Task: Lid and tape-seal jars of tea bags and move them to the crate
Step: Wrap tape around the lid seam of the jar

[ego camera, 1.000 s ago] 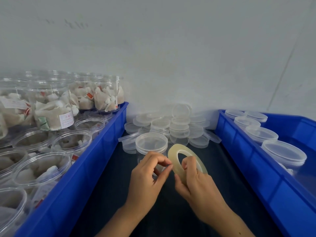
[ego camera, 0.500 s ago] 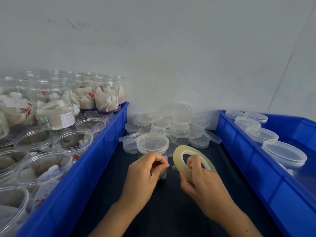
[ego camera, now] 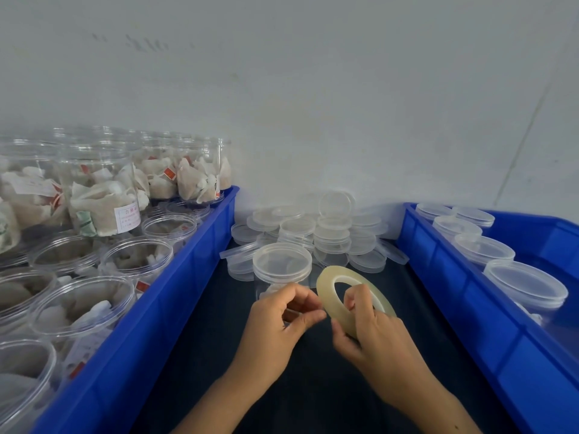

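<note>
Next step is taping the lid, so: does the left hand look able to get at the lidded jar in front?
Probably yes: the left hand sits just before the lidded jar, nothing between, though its fingers seem to pinch tape.

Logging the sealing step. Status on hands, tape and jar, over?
Right hand grips tape roll. Left hand pinching near roll's edge; tape end too faint to confirm. Lidded jar behind the hands, untaped. Nothing blocking.

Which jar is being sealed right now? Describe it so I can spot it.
Look at the dark surface between the two blue crates. The lidded jar stands there alone, in front of the loose lid pile, just beyond the left hand.
</note>
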The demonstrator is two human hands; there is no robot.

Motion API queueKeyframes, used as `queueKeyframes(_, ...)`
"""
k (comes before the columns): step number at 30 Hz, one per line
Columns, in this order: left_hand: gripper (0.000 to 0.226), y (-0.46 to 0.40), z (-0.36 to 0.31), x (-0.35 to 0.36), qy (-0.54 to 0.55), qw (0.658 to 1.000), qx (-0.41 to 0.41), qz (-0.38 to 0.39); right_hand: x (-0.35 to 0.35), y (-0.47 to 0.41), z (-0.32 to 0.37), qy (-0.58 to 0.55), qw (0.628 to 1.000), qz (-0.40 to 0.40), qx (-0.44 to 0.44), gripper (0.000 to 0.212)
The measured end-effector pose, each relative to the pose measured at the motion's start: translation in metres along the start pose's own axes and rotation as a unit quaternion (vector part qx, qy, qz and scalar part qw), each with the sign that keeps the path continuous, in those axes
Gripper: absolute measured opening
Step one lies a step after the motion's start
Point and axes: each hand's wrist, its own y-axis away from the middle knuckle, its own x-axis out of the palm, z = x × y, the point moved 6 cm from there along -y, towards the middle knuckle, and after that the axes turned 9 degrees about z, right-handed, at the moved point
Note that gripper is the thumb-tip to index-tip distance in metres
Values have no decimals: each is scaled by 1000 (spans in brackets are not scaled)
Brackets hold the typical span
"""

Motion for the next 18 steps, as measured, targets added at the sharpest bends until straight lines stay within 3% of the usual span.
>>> queueKeyframes(6, 13, 2, -4, -4, -26, 999, 9, -16, -2, 1, 0, 0, 1000, -1, 4, 24)
queueKeyframes(18, 17, 3, -23, -8, -278, 956, 93, -28, -2, -2, -4, 0, 999, -15, 32, 22)
